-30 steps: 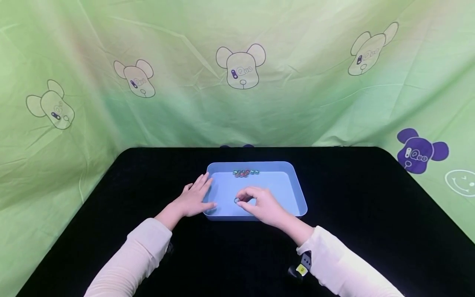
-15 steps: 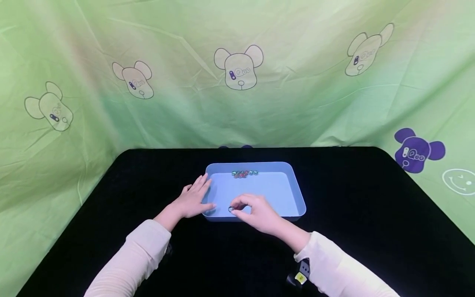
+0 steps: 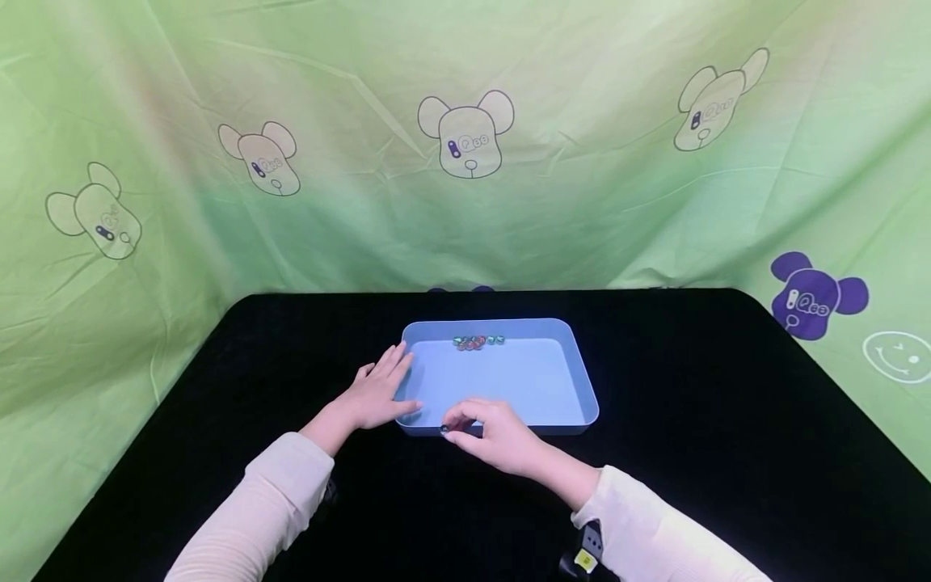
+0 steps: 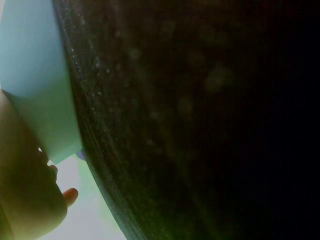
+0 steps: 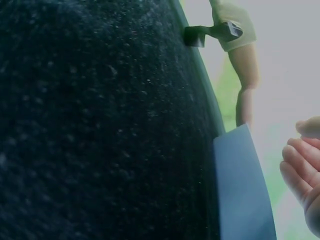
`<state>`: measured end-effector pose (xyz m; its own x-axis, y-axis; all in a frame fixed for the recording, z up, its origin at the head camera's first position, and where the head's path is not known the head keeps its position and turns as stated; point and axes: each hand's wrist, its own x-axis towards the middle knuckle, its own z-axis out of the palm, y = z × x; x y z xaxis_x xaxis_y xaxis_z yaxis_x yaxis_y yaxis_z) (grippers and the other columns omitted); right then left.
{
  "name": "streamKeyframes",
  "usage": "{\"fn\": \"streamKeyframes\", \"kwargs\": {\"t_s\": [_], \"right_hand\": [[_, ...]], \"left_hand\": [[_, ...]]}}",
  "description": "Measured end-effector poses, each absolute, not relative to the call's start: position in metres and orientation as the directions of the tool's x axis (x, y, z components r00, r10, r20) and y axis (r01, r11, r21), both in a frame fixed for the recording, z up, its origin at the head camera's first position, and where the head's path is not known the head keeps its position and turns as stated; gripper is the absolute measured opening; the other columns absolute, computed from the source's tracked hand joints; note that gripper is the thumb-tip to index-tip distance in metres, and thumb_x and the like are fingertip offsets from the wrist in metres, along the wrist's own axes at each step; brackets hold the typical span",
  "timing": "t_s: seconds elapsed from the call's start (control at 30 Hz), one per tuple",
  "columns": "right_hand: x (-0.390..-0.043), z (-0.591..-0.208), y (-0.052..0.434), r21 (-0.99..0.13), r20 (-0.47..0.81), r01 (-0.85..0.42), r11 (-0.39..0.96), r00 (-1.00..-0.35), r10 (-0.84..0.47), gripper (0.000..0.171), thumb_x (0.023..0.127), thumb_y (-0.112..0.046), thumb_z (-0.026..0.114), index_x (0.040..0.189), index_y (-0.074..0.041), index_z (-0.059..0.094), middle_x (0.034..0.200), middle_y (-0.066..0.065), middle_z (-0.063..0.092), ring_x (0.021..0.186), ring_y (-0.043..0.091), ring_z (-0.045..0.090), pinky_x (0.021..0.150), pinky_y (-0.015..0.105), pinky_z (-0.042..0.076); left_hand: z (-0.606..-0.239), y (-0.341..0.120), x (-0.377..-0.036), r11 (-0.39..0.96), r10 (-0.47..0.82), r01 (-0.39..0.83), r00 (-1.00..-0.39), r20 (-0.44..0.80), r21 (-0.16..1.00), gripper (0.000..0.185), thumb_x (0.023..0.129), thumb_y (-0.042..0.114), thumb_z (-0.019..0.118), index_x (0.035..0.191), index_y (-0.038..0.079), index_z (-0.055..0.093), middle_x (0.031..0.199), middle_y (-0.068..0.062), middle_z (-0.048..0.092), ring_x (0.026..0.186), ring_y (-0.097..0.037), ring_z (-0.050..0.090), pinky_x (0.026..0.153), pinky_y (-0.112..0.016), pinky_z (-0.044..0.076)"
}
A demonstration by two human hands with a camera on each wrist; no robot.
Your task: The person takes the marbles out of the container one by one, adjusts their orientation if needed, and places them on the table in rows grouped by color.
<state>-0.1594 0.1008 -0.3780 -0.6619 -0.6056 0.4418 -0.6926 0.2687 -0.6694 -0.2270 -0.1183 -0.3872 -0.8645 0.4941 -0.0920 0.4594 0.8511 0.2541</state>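
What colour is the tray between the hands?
Light blue: the tray shows best in the head view.

Left hand (image 3: 369,400), fingers (image 3: 398,369) straight (thumb (image 3: 405,409) splayed wide); right hand (image 3: 500,440), fingers curled, pinching.

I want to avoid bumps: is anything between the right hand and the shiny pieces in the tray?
Nothing visible but the tray's near rim, which the right hand overlaps in the head view; beyond it, bare floor leads to the shiny pieces.
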Motion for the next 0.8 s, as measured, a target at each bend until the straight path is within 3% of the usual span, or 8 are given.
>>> {"fn": "streamKeyframes", "kwargs": {"t_s": [0.8], "right_hand": [[-0.154, -0.398, 0.095, -0.764, 0.344, -0.596, 0.246, -0.699, -0.627, 0.006, 0.079, -0.006, 0.061, 0.085, -0.006, 0.061, 0.08, -0.001, 0.06, 0.073, 0.005, 0.054, 0.066, 0.022, 0.044]], "left_hand": [[-0.39, -0.119, -0.228, 0.842, 0.507, 0.478, -0.859, -0.067, 0.248, 0.08, 0.08, 0.051, 0.048, 0.139, 0.007, 0.015, 0.144, -0.009, 0.002, 0.13, -0.024, 0.001, 0.094, -0.05, 0.014]]}}
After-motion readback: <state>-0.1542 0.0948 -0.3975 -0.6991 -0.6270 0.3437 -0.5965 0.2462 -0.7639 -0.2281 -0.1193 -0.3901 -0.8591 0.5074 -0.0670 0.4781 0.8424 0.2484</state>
